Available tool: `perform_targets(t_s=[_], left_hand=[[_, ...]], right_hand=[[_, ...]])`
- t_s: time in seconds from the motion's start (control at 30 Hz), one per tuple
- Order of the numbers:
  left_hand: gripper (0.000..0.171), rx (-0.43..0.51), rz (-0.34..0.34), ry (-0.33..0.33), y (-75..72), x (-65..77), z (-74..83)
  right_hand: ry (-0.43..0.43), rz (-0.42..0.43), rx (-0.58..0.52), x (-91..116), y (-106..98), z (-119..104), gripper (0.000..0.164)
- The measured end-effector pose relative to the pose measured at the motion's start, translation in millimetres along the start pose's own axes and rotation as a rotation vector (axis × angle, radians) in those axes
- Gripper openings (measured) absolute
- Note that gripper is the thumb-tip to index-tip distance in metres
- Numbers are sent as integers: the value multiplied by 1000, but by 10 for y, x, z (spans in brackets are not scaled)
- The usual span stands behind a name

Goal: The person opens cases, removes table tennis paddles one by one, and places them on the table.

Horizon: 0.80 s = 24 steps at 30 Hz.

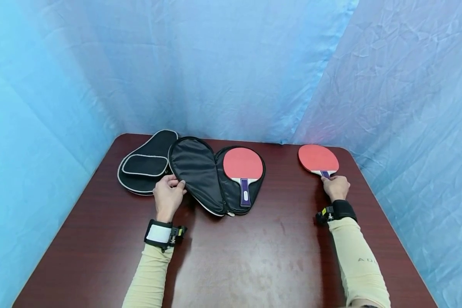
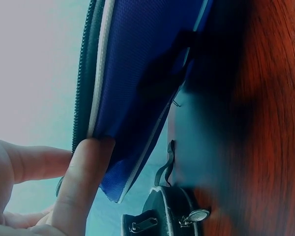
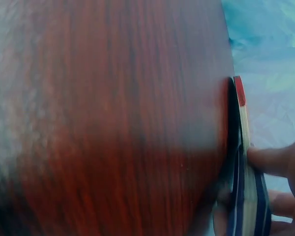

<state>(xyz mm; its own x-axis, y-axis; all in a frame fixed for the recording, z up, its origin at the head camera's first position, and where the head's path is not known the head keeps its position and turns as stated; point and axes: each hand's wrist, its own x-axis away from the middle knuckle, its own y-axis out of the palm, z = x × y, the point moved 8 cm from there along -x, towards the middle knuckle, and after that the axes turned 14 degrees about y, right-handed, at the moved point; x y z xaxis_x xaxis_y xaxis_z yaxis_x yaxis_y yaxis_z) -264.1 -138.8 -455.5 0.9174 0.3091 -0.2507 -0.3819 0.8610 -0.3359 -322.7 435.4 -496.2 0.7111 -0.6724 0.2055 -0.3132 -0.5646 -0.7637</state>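
An unzipped black paddle case [image 1: 196, 171] lies spread like a book, with a red table tennis paddle [image 1: 243, 164] in its right half. My left hand [image 1: 168, 194] pinches the edge of the raised left flap between thumb and fingers. In the left wrist view the case's zipper edge and white piping [image 2: 99, 73] run up from the fingertips. Over on the right, my right hand [image 1: 336, 188] grips the purple handle of a second red paddle [image 1: 318, 158]. That paddle appears edge-on in the right wrist view, its striped handle [image 3: 248, 196] between thumb and fingers.
A closed black case [image 1: 146, 164] with a front pocket and white piping lies left of the unzipped one. All of this is on a dark reddish wooden table [image 1: 246, 256]. Blue cloth [image 1: 223, 72] hangs behind the table and along both sides.
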Motion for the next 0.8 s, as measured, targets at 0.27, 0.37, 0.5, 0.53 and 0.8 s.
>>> perform_targets(t_s=[0.27, 0.37, 0.5, 0.53, 0.8], left_hand=[[30, 0, -9, -16, 1, -2, -13], [30, 1, -9, -15, 0, -5, -10], [30, 4, -11, -15, 5, -3, -15], [30, 2, -12, -16, 3, 1, -15], [31, -11, -11, -3, -16, 3, -11]], right_hand=[[9, 49, -2, -12, -13, 12, 39], [-6, 52, -2, -8, -26, 8, 39], [-84, 103, 0, 63, -83, -63, 35], [-113, 123, -1, 100, -97, -96, 33], [-284, 104, -35, 492, -19, -483, 30]])
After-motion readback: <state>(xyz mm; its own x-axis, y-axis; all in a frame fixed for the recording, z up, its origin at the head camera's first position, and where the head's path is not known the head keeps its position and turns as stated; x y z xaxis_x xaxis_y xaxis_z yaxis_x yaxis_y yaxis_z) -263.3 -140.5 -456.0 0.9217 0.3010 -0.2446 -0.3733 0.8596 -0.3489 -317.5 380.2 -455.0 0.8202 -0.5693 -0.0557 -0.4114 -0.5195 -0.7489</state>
